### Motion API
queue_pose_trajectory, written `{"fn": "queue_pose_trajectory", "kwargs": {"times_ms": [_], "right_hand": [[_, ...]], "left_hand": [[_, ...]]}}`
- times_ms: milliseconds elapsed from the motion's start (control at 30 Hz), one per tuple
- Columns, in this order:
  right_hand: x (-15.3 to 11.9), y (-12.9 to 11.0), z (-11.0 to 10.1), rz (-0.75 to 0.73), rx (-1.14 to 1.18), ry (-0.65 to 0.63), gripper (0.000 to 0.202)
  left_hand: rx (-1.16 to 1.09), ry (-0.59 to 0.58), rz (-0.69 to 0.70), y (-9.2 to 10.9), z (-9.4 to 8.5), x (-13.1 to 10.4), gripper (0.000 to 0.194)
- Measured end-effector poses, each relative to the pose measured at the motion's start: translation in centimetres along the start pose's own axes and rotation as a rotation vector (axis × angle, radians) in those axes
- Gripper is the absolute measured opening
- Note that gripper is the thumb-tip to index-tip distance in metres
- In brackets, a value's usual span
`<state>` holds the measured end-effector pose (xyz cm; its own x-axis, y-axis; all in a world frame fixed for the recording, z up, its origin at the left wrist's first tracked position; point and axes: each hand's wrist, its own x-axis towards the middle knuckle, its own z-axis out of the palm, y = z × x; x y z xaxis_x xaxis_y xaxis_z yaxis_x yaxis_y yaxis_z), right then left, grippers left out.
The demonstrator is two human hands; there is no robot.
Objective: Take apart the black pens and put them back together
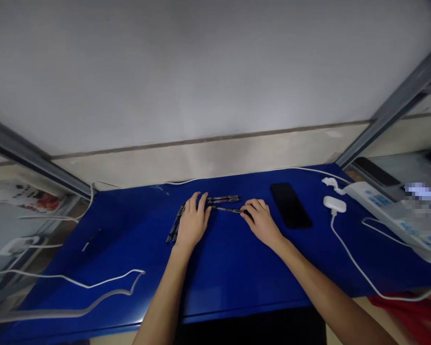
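Observation:
A thin dark pen (227, 209) lies nearly level between my hands. The curled fingers of my right hand (261, 221) close on its right end. My left hand (194, 221) rests with fingers stretched and apart, the thumb near the pen's left end. Just beyond it are more pens (223, 199), one showing a red part. Several dark pens (175, 224) lie slanted along the left side of my left hand, partly hidden under it.
A black phone (290, 206) lies right of my right hand. Farther right are a white earphone case (334, 204) with a cable and a white power strip (388, 211). White cables (89, 286) cross the blue table (233, 278) at left. A wall stands behind.

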<state>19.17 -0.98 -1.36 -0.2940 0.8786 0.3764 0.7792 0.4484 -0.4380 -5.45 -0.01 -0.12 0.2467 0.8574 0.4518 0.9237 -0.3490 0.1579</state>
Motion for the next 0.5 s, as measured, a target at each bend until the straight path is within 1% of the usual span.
{"fn": "queue_pose_trajectory", "kwargs": {"times_ms": [200, 267, 333, 433, 500], "right_hand": [[0.1, 0.1, 0.0, 0.006, 0.036, 0.009, 0.017], [0.1, 0.0, -0.2, 0.017, 0.077, 0.017, 0.017], [0.2, -0.1, -0.5, 0.024, 0.123, 0.021, 0.016], [0.5, -0.4, -0.9, 0.007, 0.196, 0.012, 0.016], [0.5, -0.5, -1.2, -0.015, 0.246, -0.011, 0.016]], "left_hand": [[0.045, 0.006, 0.047, -0.2, -0.3, 0.0, 0.042], [0.03, 0.015, 0.071, 0.3, -0.4, -0.1, 0.04], [0.0, 0.011, 0.127, 0.9, -0.4, -0.2, 0.038], [-0.047, -0.032, 0.236, 1.9, -0.1, -0.4, 0.037], [-0.058, -0.057, 0.273, 2.4, 0.2, -0.5, 0.032]]}}
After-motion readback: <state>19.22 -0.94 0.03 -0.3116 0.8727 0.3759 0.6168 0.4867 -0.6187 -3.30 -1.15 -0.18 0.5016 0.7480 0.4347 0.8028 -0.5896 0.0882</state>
